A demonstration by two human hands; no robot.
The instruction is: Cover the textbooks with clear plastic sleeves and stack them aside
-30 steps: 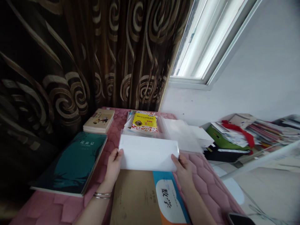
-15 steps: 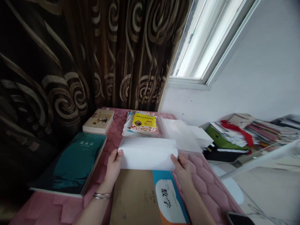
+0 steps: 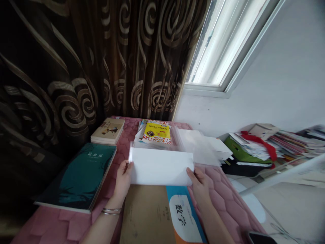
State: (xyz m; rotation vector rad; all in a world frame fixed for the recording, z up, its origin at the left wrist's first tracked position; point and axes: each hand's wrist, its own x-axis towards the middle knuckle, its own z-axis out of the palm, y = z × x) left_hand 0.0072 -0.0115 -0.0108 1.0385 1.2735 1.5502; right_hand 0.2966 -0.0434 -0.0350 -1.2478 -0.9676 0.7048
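A white sheet (image 3: 161, 166) lies folded over the top of a brown-and-blue exercise book (image 3: 157, 217) on the pink quilted tabletop (image 3: 223, 193). My left hand (image 3: 122, 179) grips the sheet's left edge with thumb on top. On the other side my right hand (image 3: 199, 184) pinches its lower right corner. A silver bangle (image 3: 111, 211) sits on my left wrist.
A teal book (image 3: 78, 176) lies left of my hands, a tan book (image 3: 108, 130) behind it. A yellow booklet (image 3: 156, 131) on papers and clear plastic sheets (image 3: 196, 144) lie behind the white sheet. Cluttered papers (image 3: 266, 144) fill a lower shelf on the right. A phone (image 3: 259, 237) lies at the bottom right.
The top of the white sheet curled down half a second ago and now stands flat and straight again. Both hands stay on its edges.
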